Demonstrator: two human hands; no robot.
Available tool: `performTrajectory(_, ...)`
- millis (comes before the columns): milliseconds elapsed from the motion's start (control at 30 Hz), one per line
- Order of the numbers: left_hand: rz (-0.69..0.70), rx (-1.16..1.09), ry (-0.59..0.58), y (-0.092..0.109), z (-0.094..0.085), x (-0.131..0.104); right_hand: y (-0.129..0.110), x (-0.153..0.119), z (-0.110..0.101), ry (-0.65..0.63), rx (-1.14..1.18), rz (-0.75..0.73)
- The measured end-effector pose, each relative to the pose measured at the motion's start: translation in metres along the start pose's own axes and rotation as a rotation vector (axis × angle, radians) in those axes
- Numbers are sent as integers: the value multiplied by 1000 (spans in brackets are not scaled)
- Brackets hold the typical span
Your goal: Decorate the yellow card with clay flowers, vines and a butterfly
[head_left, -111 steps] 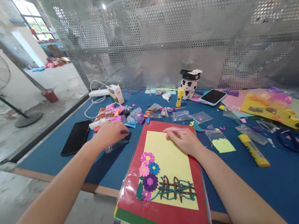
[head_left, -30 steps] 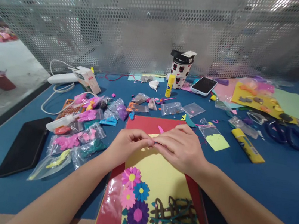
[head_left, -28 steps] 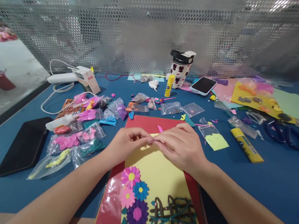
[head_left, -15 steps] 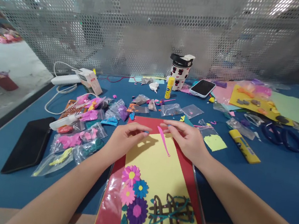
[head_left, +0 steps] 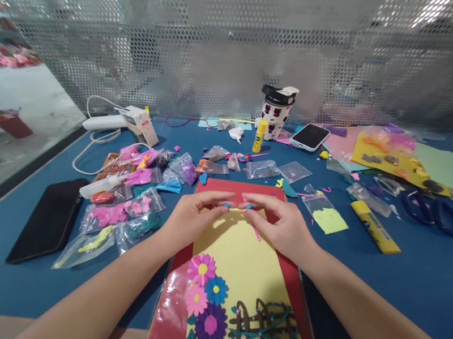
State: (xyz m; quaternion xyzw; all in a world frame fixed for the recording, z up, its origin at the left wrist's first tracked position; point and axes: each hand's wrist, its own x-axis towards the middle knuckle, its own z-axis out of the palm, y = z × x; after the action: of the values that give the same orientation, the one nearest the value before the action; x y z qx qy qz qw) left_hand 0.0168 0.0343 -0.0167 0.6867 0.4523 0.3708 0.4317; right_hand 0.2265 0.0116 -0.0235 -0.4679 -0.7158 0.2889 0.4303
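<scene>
Holding blue clay bits [head_left: 248,207], flat yellow paper [head_left: 246,264]

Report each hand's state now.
Left hand: pinching a small blue piece between thumb and fingers.
Right hand: likewise pinching another blue bit.

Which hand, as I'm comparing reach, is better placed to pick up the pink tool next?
Probably the right hand: the pink tool lies beside it, partly hidden; the left hand is farther. Each has a blue bit at its fingertips.
</scene>
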Motion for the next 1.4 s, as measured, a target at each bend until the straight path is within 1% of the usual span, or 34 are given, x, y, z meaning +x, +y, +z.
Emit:
performTrajectory(133,23,107,16,1,2,0,4,5,-2,-3,-151,-92)
performTrajectory(267,21,113,12,6,3,0,13,10,0,31,-285,-182)
performTrajectory(367,43,123,13,8,3,-1,18,10,6,-21,-339,-236)
performTrajectory(433,49,131,15,8,3,-3,18,10,9,-81,-377,-262)
performTrajectory(500,32,105,13,8,3,-3,18,9,10,-123,-406,-278)
performTrajectory(533,13,66,9,8,4,-3,17,9,10,-117,-411,-287)
performTrajectory(567,-14,11,4,9,4,-3,15,8,9,-82,-406,-299)
performTrajectory(667,-87,-161,0,11,7,-2,8,7,4,101,-334,-378)
performTrajectory(733,-104,-212,0,15,8,-3,3,6,1,171,-288,-457)
performTrajectory(833,-132,-281,-39,20,10,-5,-3,4,1,151,-283,-531)
performTrajectory(967,-251,-403,-142,22,13,-8,-5,3,4,143,-274,-543)
performTrajectory(1033,-278,-436,-170,23,13,-10,-5,3,4,152,-245,-549)
performTrajectory(1167,-287,-460,-171,24,13,-11,-5,2,5,182,-207,-570)
performTrajectory(1300,-326,-477,-151,27,15,-12,-6,0,6,242,-249,-575)
performTrajectory(1400,-364,-508,-159,27,16,-13,-6,0,6,290,-283,-611)
